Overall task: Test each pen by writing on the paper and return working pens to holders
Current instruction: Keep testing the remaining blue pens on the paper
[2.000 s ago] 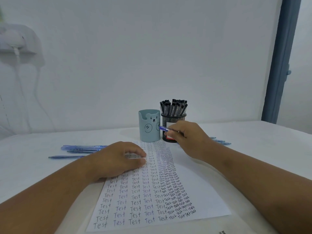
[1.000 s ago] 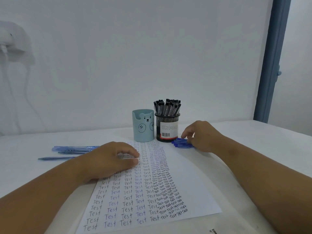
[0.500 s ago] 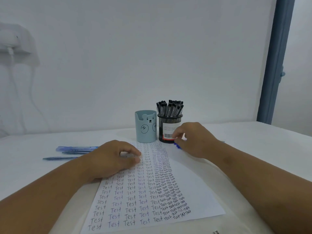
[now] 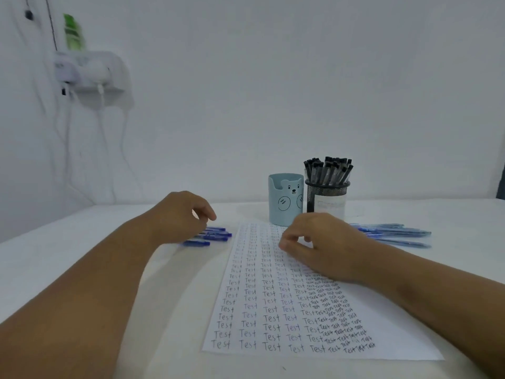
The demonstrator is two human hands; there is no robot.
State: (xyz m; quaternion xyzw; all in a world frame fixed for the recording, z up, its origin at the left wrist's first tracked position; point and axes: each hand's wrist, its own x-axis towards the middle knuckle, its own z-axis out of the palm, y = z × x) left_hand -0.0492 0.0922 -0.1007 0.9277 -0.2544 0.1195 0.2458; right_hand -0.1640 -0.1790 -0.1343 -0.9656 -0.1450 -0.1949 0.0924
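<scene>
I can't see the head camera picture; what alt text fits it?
Two bare hands over a paper covered in "Test": left hand reaching blue pens, right hand empty, two pen holders behind.

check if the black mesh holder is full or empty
Full: the black mesh holder is packed with black-capped pens standing above its rim.

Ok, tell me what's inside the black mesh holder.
The black mesh holder is packed with upright black-capped pens. Their lower ends are hidden behind the mesh and white label.
</scene>
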